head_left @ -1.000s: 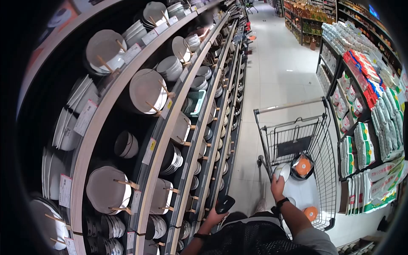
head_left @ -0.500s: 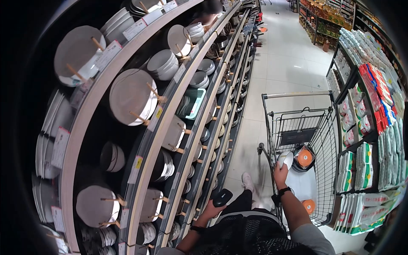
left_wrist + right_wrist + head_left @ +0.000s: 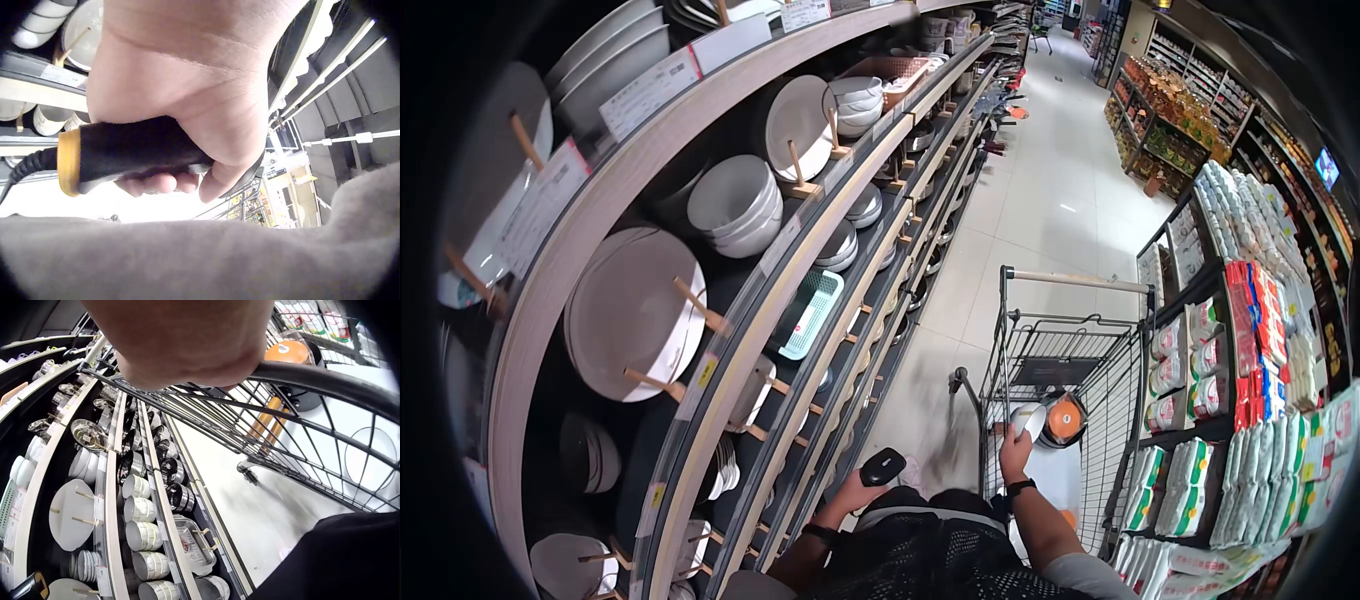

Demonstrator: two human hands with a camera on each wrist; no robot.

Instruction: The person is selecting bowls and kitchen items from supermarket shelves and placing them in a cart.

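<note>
Cart (image 3: 1080,281) in the aisle, white bowl (image 3: 1030,420) held over its near left corner, right hand (image 3: 1012,455) raised, fingers curled on the bowl, black scanner (image 3: 131,153) left of the cart, left hand (image 3: 187,94) low, fingers wrapped round its grip.

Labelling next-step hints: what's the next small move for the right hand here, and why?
Probably lower the bowl onto the cart floor, beside the orange-lidded pot. The right hand holds it over the cart, with free floor below, while the left hand grips the scanner well away from it.
</note>
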